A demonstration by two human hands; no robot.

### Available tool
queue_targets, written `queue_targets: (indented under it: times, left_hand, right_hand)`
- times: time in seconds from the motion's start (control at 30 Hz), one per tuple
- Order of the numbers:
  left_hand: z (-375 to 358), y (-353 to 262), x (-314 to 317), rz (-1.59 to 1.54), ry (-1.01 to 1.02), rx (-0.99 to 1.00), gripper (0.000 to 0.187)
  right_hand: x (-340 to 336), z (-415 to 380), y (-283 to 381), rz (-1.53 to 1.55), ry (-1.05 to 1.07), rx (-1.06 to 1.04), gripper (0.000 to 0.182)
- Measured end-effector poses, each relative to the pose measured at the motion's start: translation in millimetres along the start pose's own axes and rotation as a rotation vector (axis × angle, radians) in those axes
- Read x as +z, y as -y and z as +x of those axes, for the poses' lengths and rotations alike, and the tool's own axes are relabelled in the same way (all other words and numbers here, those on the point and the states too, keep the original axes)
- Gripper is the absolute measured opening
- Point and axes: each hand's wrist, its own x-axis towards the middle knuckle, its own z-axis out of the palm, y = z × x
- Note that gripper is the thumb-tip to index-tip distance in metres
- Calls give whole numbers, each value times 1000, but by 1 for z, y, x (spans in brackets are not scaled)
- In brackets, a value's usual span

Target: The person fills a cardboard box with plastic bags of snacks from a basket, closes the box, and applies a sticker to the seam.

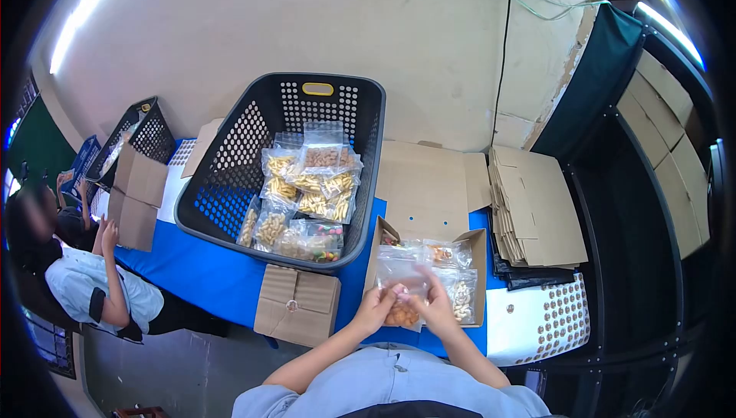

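Observation:
Above an open cardboard box (481, 295), my left hand (374, 311) pinches the upper part of a clear zip bag of orange snacks (402, 314). My right hand (435, 309) is at the same bag, its thumb against the plastic near the left fingertips and its index finger raised and slightly blurred. Inside the box, beside my right hand, lies a clear bag of pale nut-like snacks (463, 295). Behind it sits another bag with orange-brown contents (451, 253). The fingertips hide part of the held bag's top.
A large black basket (360, 211) holds several snack bags (310, 180). A closed cardboard box (295, 307) stands before it. Flat cartons (537, 207) are stacked at right, behind a sticker sheet (529, 330). At left, a person (107, 284) handles a cardboard box (138, 196).

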Motion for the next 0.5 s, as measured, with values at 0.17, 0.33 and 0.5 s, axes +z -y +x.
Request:
queue_targets:
  times: [0.17, 0.33, 0.5]
  left_hand:
    - [-2, 20, -6, -157, 28, -96, 39]
    - [1, 7, -11, 340, 321, -101, 53]
    - [32, 20, -43, 235, 151, -54, 61]
  right_hand:
    - [6, -9, -26, 160, -119, 176, 30]
    - [-53, 9, -41, 46, -186, 129, 18]
    - [-83, 25, -30, 179, -76, 340, 10]
